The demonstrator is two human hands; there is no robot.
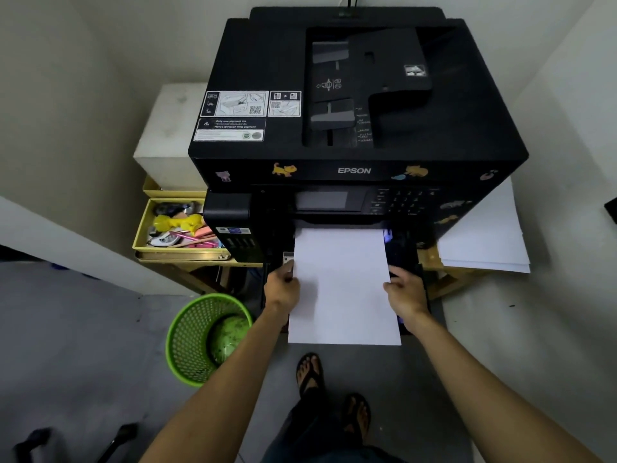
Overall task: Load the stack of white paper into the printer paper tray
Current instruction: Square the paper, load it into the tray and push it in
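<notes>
Stack of white paper [344, 285] held flat and level, one hand on each long edge, far end already reaching over the pulled-out tray [405, 253] at the foot of the black printer [350, 95]. Left hand [283, 289] closed on the left edge, fingers [287, 269] wrapped narrow round the sheets with thumb presumably beneath or alongside; cannot tell exactly. Right hand [406, 290] gripping the right edge the same way, fingers curled tight, no gap showing. Matched grip on both sides likely chosen to keep the sheets squared and stop sagging or fanning while sliding forward. Near end of the stack hanging out past the tray front, toward the feet [334, 389], so loading only partly done by the look of it. Tray walls dark and hard to read; whether the paper rests on the tray floor or hovers just above, impossible to tell. Spare white sheets [484, 235] lying to the right of the printer on the wooden stand, apart from the held stack. Green basket [197, 335] on the floor just left of the left forearm, clear of the path. Yellow drawer of pens [177, 228] open at the left, not involved.
</notes>
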